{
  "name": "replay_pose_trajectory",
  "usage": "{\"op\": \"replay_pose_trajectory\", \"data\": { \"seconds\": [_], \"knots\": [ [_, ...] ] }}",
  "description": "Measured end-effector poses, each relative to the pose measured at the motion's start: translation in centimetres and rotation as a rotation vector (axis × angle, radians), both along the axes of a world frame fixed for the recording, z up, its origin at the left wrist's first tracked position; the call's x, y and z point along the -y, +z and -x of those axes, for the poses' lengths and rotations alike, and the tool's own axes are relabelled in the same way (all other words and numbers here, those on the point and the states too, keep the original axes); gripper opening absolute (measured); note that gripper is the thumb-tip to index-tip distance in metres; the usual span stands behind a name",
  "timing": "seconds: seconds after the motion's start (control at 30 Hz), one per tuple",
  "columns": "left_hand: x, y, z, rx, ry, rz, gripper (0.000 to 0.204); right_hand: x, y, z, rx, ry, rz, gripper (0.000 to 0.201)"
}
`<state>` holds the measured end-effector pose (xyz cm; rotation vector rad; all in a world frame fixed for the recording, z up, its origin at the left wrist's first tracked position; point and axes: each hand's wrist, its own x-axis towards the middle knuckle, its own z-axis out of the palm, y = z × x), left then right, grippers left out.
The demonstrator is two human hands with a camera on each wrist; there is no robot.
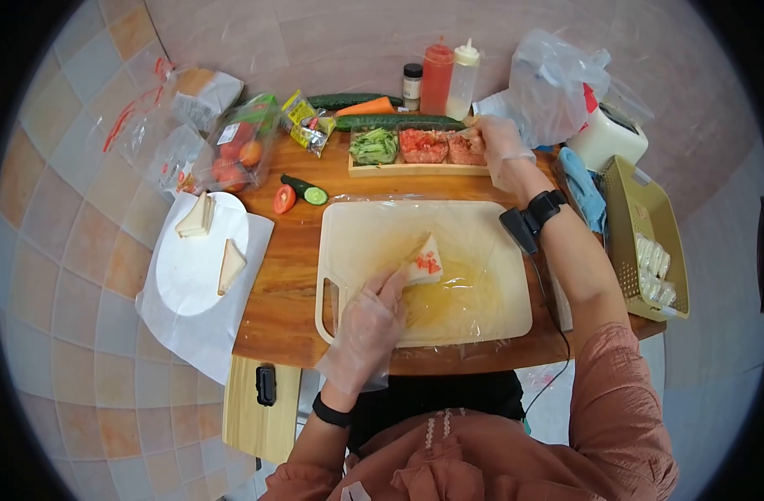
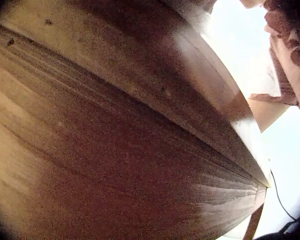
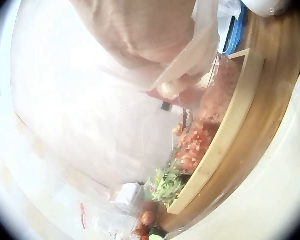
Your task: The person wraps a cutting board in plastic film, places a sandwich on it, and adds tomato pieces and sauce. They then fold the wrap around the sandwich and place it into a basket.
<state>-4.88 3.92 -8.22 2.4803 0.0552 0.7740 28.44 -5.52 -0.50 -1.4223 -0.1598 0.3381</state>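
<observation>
In the head view, my left hand (image 1: 369,321), in a clear plastic glove, holds a triangular piece of white bread (image 1: 426,260) with red bits on it, above the cream cutting board (image 1: 503,313). My gloved right hand (image 1: 503,146) is at the right end of a wooden tray (image 1: 419,170), by the tub of pink shredded filling (image 1: 465,149). Shredded cucumber (image 1: 374,146) and red diced pieces (image 1: 422,145) fill the other tubs. The right wrist view shows my right hand (image 3: 145,35) beside the pink filling (image 3: 222,90); its fingertips are not clear.
At the left, bread triangles (image 1: 231,267) lie on a white plate (image 1: 182,280). Cut tomato (image 1: 284,199) and cucumber (image 1: 315,195) are near the board's upper left. Sauce bottles (image 1: 437,79) stand behind the tray. A yellow basket (image 1: 678,250) holds wrapped items at the right.
</observation>
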Motion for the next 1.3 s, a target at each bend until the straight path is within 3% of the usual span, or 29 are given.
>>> {"op": "replay_pose_trajectory", "data": {
  "seconds": [0.17,0.27,0.4,0.47,0.6,0.67,0.7,0.77,0.8,0.87,0.9,0.97,1.0,1.07,1.1,1.17,1.2,1.27,1.3],
  "knots": [
    [0.2,0.4,0.0,-0.016,0.001,0.08,0.04,0.4,-0.4,-0.4,0.041,0.018,0.012,0.02],
    [-0.1,-0.2,-0.1,0.02,-0.003,0.01,0.039,0.4,-0.4,0.1,0.084,0.047,0.113,0.021],
    [0.0,-0.1,0.0,0.012,0.0,0.01,0.038,0.1,-0.5,0.0,0.059,0.045,0.029,0.019],
    [0.1,0.1,0.0,-0.019,0.006,0.052,0.039,0.1,-0.9,-0.6,0.132,0.092,0.128,0.016],
    [0.1,0.0,0.0,-0.023,0.015,0.048,0.04,0.4,-4.0,-4.2,0.19,0.103,0.086,0.018],
    [0.1,0.1,0.0,-0.014,0.011,0.041,0.039,0.1,-9.2,-10.6,1.0,0.144,0.689,0.019],
    [0.0,0.1,0.0,-0.014,0.01,0.04,0.039,0.3,-7.7,-8.6,1.0,0.142,0.689,0.019],
    [0.0,0.0,0.0,0.0,0.004,0.002,0.039,0.6,-3.1,-2.3,0.412,0.092,0.291,0.018],
    [0.0,0.0,0.0,-0.002,0.006,0.004,0.039,0.4,-5.3,-5.1,0.411,0.094,0.292,0.018],
    [0.1,0.2,0.0,0.002,0.005,-0.003,0.039,0.1,-11.6,-13.0,0.977,0.181,0.478,0.013],
    [0.0,0.1,-0.1,0.004,0.002,-0.004,0.039,0.3,-10.2,-11.0,0.978,0.177,0.478,0.013],
    [-0.1,-0.1,0.0,0.012,0.004,-0.004,0.039,0.5,-5.5,-4.7,0.35,0.103,0.211,0.011],
    [-0.1,-0.1,0.0,0.011,0.007,-0.004,0.039,0.5,-6.4,-5.7,0.349,0.105,0.211,0.011],
    [0.0,0.0,0.0,-0.002,0.014,-0.003,0.039,0.7,-7.0,-6.7,0.738,0.112,0.324,0.014],
    [0.0,-0.1,0.0,-0.002,0.012,-0.004,0.039,0.7,-7.5,-7.0,0.738,0.11,0.324,0.014],
    [-0.1,-0.3,-0.1,-0.004,0.004,-0.001,0.04,-0.3,-2.2,-1.0,0.292,0.018,0.081,0.019],
    [-0.1,-0.3,-0.2,-0.003,0.001,-0.003,0.04,-0.5,-3.1,-2.4,0.293,0.014,0.079,0.019],
    [0.0,-0.4,-0.2,-0.001,0.016,0.004,0.04,-1.3,-4.7,-5.1,1.019,0.063,0.423,0.022],
    [0.1,-0.4,-0.2,0.0,0.014,0.002,0.04,-1.6,-4.7,-5.0,1.019,0.06,0.422,0.022]
  ]
}}
